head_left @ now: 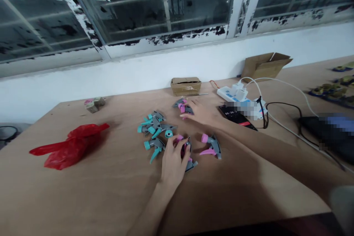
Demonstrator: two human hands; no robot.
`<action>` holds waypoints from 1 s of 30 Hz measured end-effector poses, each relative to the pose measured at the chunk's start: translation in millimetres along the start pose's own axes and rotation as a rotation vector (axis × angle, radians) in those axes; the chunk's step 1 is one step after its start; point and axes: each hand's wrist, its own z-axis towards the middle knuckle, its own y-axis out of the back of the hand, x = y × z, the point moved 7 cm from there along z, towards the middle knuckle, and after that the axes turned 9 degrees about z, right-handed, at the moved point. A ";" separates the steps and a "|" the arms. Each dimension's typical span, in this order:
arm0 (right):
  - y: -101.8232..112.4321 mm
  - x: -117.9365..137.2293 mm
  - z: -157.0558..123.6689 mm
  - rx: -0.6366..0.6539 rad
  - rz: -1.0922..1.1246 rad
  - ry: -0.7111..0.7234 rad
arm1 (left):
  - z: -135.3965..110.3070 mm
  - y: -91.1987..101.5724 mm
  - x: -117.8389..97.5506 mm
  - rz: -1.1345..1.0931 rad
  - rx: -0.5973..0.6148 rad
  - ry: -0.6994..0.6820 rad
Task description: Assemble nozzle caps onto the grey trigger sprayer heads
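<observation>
Grey spray-trigger heads lie on a wooden table (110, 191). A cluster with teal triggers and caps (155, 131) sits mid-table. My left hand (174, 160) rests over a pink-triggered head (186, 149), fingers curled onto it. Another pink-triggered head (211, 145) lies just right of that hand. My right hand (200, 112) reaches farther back, fingers stretched out and touching a pink-and-grey head (183, 106).
A crumpled red plastic bag (70, 147) lies at the left. A small cardboard box (186, 86) and a larger open box (264, 65) stand by the wall. A white power strip (238, 96), a phone (236, 115) and cables lie at the right.
</observation>
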 end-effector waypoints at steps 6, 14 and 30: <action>-45.7 -11.5 45.5 0.038 -0.125 0.083 | 0.1 -0.3 1.6 -0.009 -0.002 -0.003; -15.2 -62.9 7.2 -0.061 -0.243 -0.017 | -1.0 -4.0 -2.0 0.035 -0.028 -0.051; 15.5 18.8 -125.4 0.144 0.004 0.014 | 2.6 -7.5 -18.7 0.168 -0.032 -0.130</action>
